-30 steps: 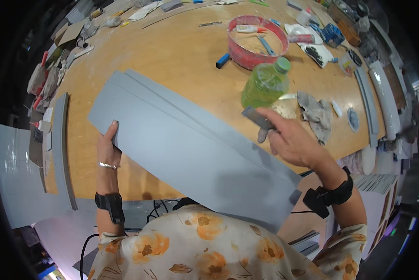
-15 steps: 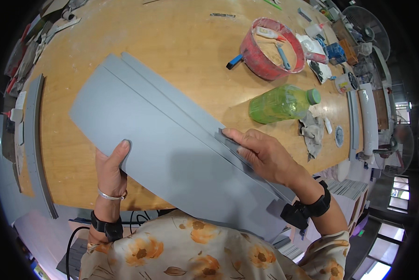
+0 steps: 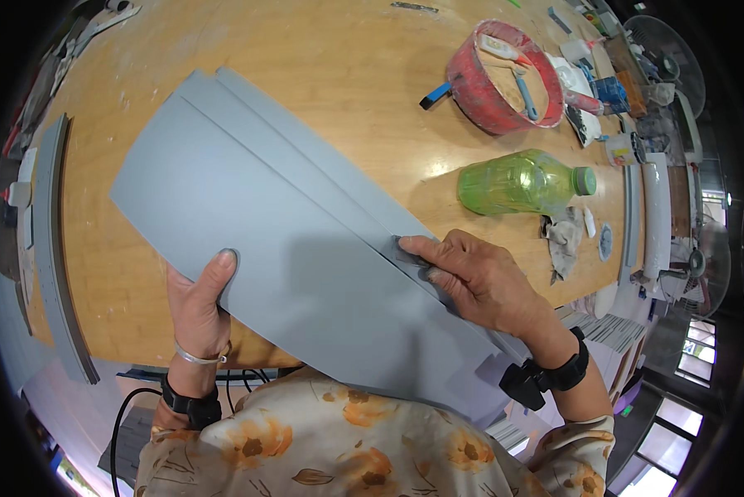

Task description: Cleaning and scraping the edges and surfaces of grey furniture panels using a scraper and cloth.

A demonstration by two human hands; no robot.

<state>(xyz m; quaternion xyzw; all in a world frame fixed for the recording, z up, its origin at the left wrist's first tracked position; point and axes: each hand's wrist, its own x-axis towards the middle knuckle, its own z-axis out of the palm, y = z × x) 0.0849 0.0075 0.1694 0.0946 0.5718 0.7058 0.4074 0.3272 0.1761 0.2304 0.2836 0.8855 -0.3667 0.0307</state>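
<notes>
a long, narrow grey strip [image 3: 57, 248] lies on the tan wooden bench [image 3: 347, 99], left of the left grip [image 3: 202, 311]. that grip clasps the near edge of a broad, smooth, flat grey panel [image 3: 264, 240], thumb on top, probably to steady it; the panel slants between both grips. the right grip [image 3: 489, 282] pinches a small dark grey piece [image 3: 405, 255] against the panel's grooved far side, perhaps for fine control. beyond it, a round red tub [image 3: 479, 103] and a green translucent plastic bottle [image 3: 517, 184] sit clear of the panel
</notes>
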